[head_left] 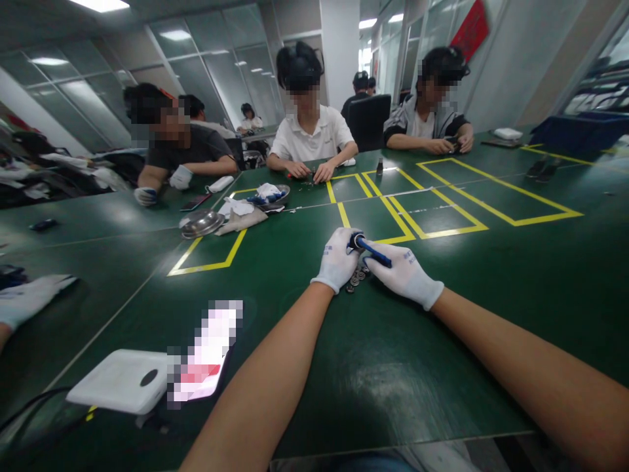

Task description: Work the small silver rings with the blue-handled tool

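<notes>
Left hand [338, 259]: white glove, fingers curled round a small dark round part [356, 240], held up at fingertip level just above the table.
Right hand [403, 274]: white glove, clenched on a blue-handled tool [376, 252]; tool tip meets the round part.
Small parts [356, 278]: little heap of dark metal discs on the table, right btwn the two hands, partly hidden by the gloves.
Table [344, 367]: dark green mat w/ yellow tape rectangles [442, 210] beyond the hands.
Near left: white flat box [120, 380] w/ a dark oval spot, at the table edge; blurred-out phone-like item [206, 354] leaning just beside it. Both well apart from the hands, nothing btwn.
Mid left: metal dish [202, 223], w/ white cloth and gloves [240, 213] next to it; second dish w/ blue and white bits [269, 194] behind.
Far left edge: another gloved hand [27, 298] resting on the table, belongs to a neighbour.
Across table: three ppl seated w/ head rigs, hands on small work; middle one's hands [309, 172] bare, left one's [162, 185] gloved.
Far right: blue bin [580, 134], white box [508, 133], dark flat items [540, 169].
In the way: nothing blocks the hands; own forearms cover the near table.
</notes>
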The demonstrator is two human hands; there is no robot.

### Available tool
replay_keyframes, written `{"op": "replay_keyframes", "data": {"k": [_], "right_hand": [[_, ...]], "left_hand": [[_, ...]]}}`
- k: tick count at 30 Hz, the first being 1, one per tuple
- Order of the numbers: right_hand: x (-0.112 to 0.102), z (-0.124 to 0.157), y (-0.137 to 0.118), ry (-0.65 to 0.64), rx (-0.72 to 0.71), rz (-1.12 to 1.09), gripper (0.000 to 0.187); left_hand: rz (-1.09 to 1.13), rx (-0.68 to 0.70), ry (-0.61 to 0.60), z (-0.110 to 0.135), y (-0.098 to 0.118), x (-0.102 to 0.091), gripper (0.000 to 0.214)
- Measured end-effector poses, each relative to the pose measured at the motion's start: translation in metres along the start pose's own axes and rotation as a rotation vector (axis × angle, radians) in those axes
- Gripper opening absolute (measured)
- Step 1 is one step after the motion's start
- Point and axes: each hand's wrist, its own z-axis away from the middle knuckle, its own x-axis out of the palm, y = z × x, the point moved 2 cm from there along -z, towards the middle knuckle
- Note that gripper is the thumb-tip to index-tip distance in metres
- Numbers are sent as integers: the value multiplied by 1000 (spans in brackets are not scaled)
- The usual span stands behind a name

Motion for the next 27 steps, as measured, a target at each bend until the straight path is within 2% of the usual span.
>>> {"op": "replay_keyframes", "data": {"k": [7,13,23,27], "right_hand": [[0,2,-1,-14,22,-14,44],[0,1,0,-44,15,34,40],[-2,0,1,-19,53,19,42],[-1,0,-2,-21,55,4,42]], "left_hand": [[-26,-26,12,1,-2,1,27],[-29,2,-14,1,-3,2,24],[-1,37,-41,1,-2,5,31],[-14,36,-15,1,-2,4,27]]}}
